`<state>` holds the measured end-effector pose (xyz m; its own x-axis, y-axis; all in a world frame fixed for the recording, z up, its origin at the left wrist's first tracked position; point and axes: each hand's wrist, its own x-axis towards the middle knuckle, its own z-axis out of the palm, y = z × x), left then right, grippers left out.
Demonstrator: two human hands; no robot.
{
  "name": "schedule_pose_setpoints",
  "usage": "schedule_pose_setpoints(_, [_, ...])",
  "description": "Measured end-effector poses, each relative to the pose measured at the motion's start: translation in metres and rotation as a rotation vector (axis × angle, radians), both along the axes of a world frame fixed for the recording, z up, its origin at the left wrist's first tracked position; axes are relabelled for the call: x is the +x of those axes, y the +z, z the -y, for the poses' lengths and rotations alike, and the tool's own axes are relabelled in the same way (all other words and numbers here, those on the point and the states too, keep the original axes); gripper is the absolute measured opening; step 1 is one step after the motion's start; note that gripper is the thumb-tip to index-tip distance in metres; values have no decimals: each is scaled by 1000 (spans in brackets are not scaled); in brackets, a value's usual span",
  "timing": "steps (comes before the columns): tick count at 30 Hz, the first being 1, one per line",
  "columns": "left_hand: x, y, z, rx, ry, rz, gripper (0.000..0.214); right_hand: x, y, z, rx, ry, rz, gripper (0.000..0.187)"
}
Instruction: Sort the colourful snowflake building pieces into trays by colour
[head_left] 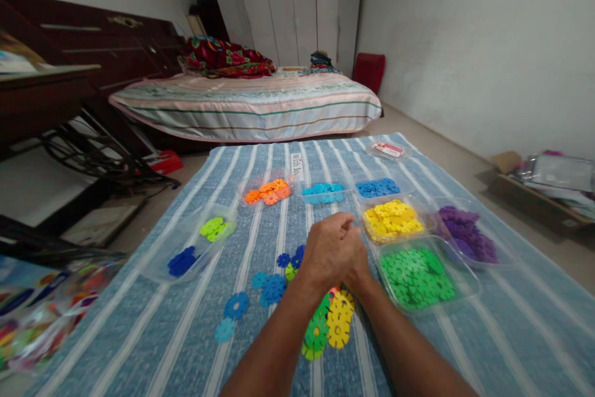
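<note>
Clear rectangular plastic tubs (467, 280) are holding multicoloured flower-shaped plastic discs (413, 276), the left hand (329, 248) is curling before the right hand (357, 256), both grips too hidden to tell, loose yellow flower-shaped plastic discs (341, 321) are lying between the forearms (279, 338), and blue-and-white striped cloth (195, 332) is stretching to its far edge

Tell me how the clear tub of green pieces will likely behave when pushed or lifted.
The clear tub looks like thin see-through plastic, so its walls may flex when squeezed. Being wide and low, it will probably slide rather than tip. The green pieces look flat and loosely piled, so they would likely shift if it tilted.
</note>
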<state>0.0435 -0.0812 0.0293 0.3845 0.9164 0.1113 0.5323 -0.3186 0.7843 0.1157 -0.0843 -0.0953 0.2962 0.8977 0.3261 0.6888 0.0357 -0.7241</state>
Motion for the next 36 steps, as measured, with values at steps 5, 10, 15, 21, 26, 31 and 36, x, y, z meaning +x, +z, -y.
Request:
schedule_pose_setpoints(5, [-58, -15, 9, -69, 58, -139, 20, 3, 2, 5, 2, 27, 39, 19])
schedule_pose_setpoints(10, [-102, -27, 33, -125, 50, -251, 21, 5, 3, 6, 3, 57, 52, 23])
schedule_pose_setpoints(15, [-113, -45, 66, -25, -49, -330, 25, 6, 1, 7, 29, 81, 52, 26])
schedule_pose_setpoints(21, [-103, -68, 88, 106, -96, -450, 55, 7, -3, 7, 34, 84, 60, 25])
schedule_pose_setpoints(26, [-99, -65, 88, 96, -99, -493, 54, 8, -3, 7, 30, 83, 74, 25])
schedule_pose_setpoints(31, [-101, -63, 86, 120, -93, -463, 38, 7, -3, 7, 29, 75, 63, 24])
schedule_pose_setpoints(36, [-104, -67, 82, 176, -102, -418, 25, 6, -1, 6, 30, 75, 46, 25])
